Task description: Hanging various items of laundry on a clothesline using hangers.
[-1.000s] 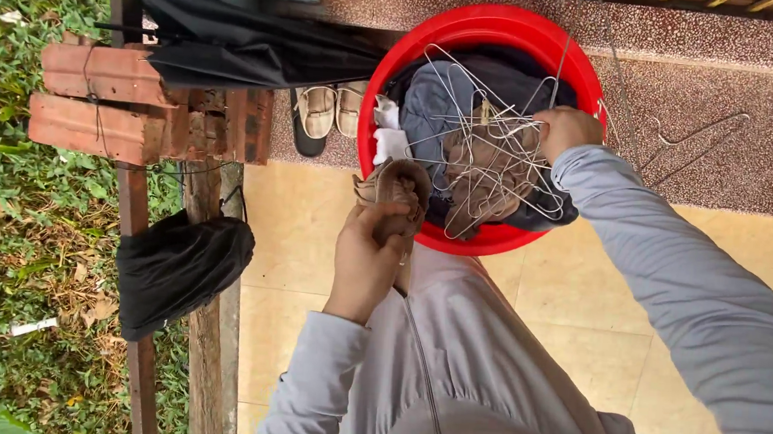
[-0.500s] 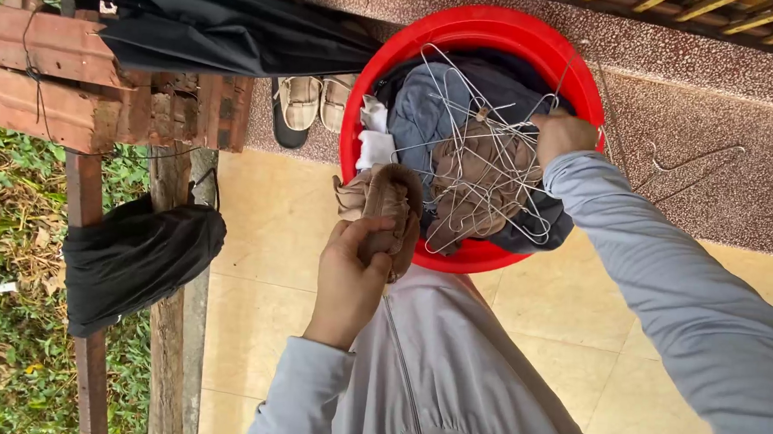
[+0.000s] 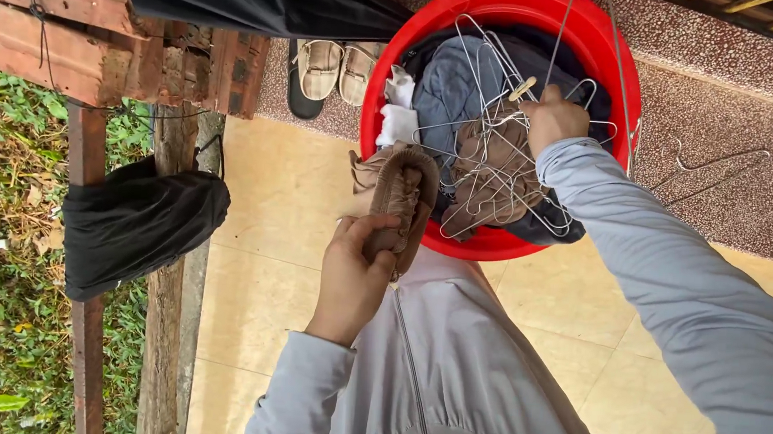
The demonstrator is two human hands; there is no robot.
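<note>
Hands apart: left hand [image 3: 352, 278] clamps brown cloth [image 3: 399, 200]; right hand [image 3: 552, 120], arm outstretched, grips wire hangers [image 3: 500, 152].

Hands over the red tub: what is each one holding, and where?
The left hand grips a bunched tan cloth by its lower end. The right hand grasps the tangle of wire hangers near its top, inside the tub.

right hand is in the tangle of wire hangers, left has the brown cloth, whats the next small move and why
Probably lift one hanger free with the right hand: it grips into the tangled wire hangers atop the laundry in the red basin, while the left hand holds the brown garment with no hanger in it.
</note>
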